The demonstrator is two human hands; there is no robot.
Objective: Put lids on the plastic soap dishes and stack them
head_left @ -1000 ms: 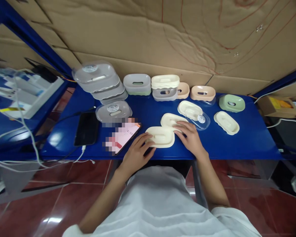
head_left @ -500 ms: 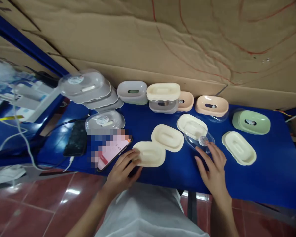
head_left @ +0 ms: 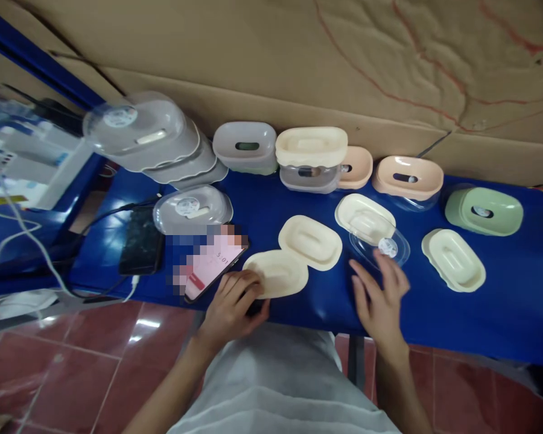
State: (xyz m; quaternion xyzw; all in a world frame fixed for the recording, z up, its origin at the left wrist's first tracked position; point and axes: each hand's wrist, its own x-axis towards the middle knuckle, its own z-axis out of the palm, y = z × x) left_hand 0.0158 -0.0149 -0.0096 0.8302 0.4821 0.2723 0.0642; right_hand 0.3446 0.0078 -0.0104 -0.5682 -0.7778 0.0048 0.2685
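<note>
My left hand [head_left: 235, 304] is at the table's front edge, its curled fingers over the left rim of a cream oval soap-dish tray [head_left: 280, 274]; the thumb is below the rim. A second cream tray [head_left: 310, 242] overlaps it behind. My right hand [head_left: 382, 295] has its fingers apart, with the fingertips at the near edge of a clear lid [head_left: 366, 244] bearing a round sticker. That lid leans over another cream tray [head_left: 357, 206]. Farther right lies one more cream tray [head_left: 456, 260], apart from both hands.
Stacked grey dishes with clear lids [head_left: 140, 138] stand at the back left. Along the cardboard wall are a grey dish [head_left: 244, 135], a cream tray on a clear lid [head_left: 312, 138], a peach dish [head_left: 407, 169] and a green dish [head_left: 502, 208]. Two phones [head_left: 215, 262] and cables lie left.
The view has shifted, so the table items sit a little higher and wider apart. My left fingers curl more over the tray's rim. My right hand stays by the clear lid, fingers still apart.
</note>
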